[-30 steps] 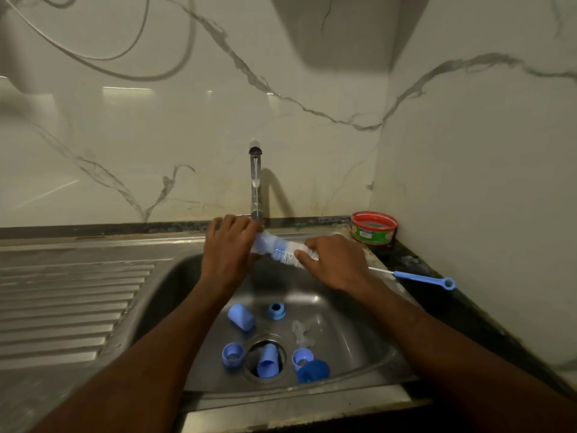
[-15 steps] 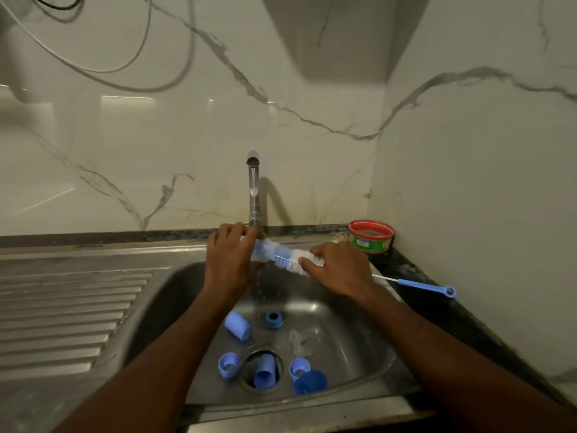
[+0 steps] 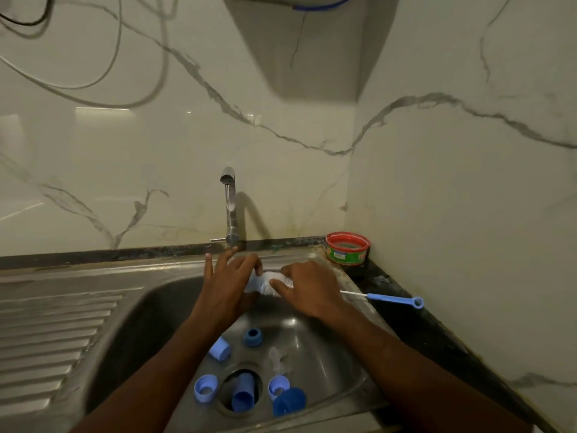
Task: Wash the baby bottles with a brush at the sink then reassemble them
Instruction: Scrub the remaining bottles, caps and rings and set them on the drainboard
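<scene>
Two hands are meeting over the far edge of the sink, just below the centre of the frame. I am seeing my left hand with several fingers spread straight toward the tap, while its thumb side is touching the pale bottle; how firm that grip is I cannot tell. My right hand is curling its fingers around the white bristles of the bottle brush, whose wire stem and blue handle are sticking out to the right over the dark bench, the looped end lying near the right wall. The bottle itself is mostly hidden between the two hands, with the bristles showing at its right end.

Lower in the frame, loose blue parts are lying on the basin floor: a dark blue ring near the middle, a light blue cap to its left, a clear teat to the right of those, two light blue rings either side of the drain, a blue tube-like piece sitting in the drain opening, and a dark blue cap at the bottom. A red-rimmed tub is standing on the bench at the back corner, right of the tap.
</scene>
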A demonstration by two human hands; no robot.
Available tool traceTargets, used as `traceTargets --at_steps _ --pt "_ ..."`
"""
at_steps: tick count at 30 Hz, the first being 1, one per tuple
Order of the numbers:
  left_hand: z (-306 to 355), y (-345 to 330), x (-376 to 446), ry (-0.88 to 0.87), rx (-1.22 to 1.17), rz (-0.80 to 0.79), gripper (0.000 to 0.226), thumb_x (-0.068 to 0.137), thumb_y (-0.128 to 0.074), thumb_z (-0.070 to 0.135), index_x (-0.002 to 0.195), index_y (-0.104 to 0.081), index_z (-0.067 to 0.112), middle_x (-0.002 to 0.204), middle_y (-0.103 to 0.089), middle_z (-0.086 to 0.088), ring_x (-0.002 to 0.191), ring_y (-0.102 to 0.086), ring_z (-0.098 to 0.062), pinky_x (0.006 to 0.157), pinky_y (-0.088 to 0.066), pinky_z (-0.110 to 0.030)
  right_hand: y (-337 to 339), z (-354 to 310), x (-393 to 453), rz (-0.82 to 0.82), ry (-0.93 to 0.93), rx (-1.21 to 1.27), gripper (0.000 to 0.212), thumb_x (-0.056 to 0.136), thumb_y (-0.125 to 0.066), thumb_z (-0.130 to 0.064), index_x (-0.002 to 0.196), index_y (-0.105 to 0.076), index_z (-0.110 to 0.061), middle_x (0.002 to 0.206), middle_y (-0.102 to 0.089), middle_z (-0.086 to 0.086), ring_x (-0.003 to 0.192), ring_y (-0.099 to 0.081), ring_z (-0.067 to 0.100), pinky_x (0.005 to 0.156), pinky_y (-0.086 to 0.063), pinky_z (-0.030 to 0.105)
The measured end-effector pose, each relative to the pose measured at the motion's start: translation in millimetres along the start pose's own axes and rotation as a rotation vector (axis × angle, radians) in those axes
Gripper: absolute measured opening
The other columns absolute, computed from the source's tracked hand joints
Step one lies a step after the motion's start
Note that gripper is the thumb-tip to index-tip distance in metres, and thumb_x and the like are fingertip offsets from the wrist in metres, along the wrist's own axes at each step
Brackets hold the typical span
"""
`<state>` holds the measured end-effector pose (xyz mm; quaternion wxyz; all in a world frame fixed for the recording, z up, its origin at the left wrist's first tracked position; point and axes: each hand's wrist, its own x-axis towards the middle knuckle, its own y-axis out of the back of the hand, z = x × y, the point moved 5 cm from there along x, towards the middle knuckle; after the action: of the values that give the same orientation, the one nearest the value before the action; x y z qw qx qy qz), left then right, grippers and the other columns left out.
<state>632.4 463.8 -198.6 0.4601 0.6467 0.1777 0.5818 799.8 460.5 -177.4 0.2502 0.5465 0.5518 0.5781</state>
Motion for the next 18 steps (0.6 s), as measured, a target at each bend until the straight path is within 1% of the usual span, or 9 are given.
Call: traceTargets --at_steps 1,3,4,6,9,11,13,15,18 --pt "2 3 0 0.009 -0.021 -0.009 0.059 0.074 -0.084 0.046 0.12 -0.049 0.037 0.146 -0.051 0.001 0.15 -0.027 -0.03 0.12 -0.009 -0.067 1 2 1 0.011 -0.003 0.01 0.044 0.099 -0.05 -0.057 0.13 -0.065 -0.028 0.122 -0.069 0.0 0.111 -0.062 0.018 0.096 -0.044 0.035" --pt "7 11 -5 -0.03 0.011 -0.021 0.08 0.071 -0.082 0.058 0.137 -0.041 0.038 0.156 -0.038 0.004 0.153 -0.018 -0.026 0.121 -0.007 -0.066 4 4 -1 0.039 -0.02 0.014 0.045 0.098 -0.049 -0.059 0.128 -0.066 -0.03 0.121 -0.07 -0.001 0.11 -0.063 0.017 0.095 -0.045 0.034" --pt "5 17 -9 -0.028 0.019 -0.008 0.089 0.069 -0.078 0.065 0.143 -0.036 0.038 0.159 -0.033 0.004 0.153 -0.017 -0.025 0.121 -0.008 -0.065 5 1 -2 0.056 -0.02 0.006 0.045 0.098 -0.049 -0.06 0.127 -0.066 -0.03 0.12 -0.07 -0.001 0.109 -0.063 0.018 0.094 -0.046 0.035" --pt "1 35 -13 0.078 -0.052 0.081 0.092 0.073 -0.065 0.078 0.148 -0.037 0.032 0.157 -0.036 0.002 0.149 -0.027 -0.023 0.121 -0.021 -0.057 6 2 -3 0.049 -0.014 -0.04 0.044 0.098 -0.045 -0.061 0.119 -0.067 -0.029 0.112 -0.071 0.001 0.101 -0.065 0.02 0.088 -0.05 0.037" --pt "-25 41 -25 0.537 -0.284 0.203 0.08 0.087 -0.052 0.075 0.144 -0.044 0.02 0.148 -0.047 -0.008 0.135 -0.044 -0.027 0.113 -0.037 -0.045 7 3 -4 0.039 -0.002 -0.079 0.043 0.099 -0.045 -0.06 0.117 -0.066 -0.028 0.107 -0.071 0.0 0.096 -0.065 0.02 0.084 -0.05 0.037" --pt "-36 21 -31 0.866 -0.62 0.162 0.082 0.088 -0.043 0.076 0.141 -0.047 0.013 0.137 -0.056 -0.016 0.122 -0.056 -0.031 0.107 -0.045 -0.049 9 1 -5 0.096 0.01 -0.093 0.043 0.099 -0.043 -0.061 0.114 -0.066 -0.028 0.099 -0.071 0.0 0.088 -0.065 0.02 0.079 -0.05 0.037" --pt "-32 0 -30 1.052 -0.988 0.097 0.077 0.093 -0.041 0.073 0.132 -0.056 0.008 0.121 -0.065 -0.018 0.106 -0.065 -0.032 0.099 -0.053 -0.051 8 -5 -4 0.117 0.034 -0.112 0.046 0.1 -0.037 -0.062 0.103 -0.062 -0.024 0.083 -0.065 0.0 0.074 -0.06 0.02 0.067 -0.048 0.037" --pt "-28 -5 -23 1.031 -1.151 0.125 0.069 0.095 -0.047 0.068 0.124 -0.06 0.008 0.113 -0.069 -0.015 0.098 -0.069 -0.03 0.093 -0.057 -0.049 1 -10 -1 0.082 0.054 -0.109 0.042 0.1 -0.039 -0.061 0.108 -0.062 -0.027 0.089 -0.066 0.001 0.079 -0.062 0.02 0.071 -0.05 0.037" --pt "-35 1 -19 0.936 -1.118 0.186 0.06 0.088 -0.065 0.062 0.123 -0.062 0.013 0.113 -0.07 -0.009 0.099 -0.069 -0.022 0.091 -0.059 -0.043 0 -8 -1 0.056 0.073 -0.085 0.04 0.098 -0.048 -0.058 0.126 -0.061 -0.033 0.11 -0.071 -0.001 0.097 -0.064 0.018 0.086 -0.051 0.037"
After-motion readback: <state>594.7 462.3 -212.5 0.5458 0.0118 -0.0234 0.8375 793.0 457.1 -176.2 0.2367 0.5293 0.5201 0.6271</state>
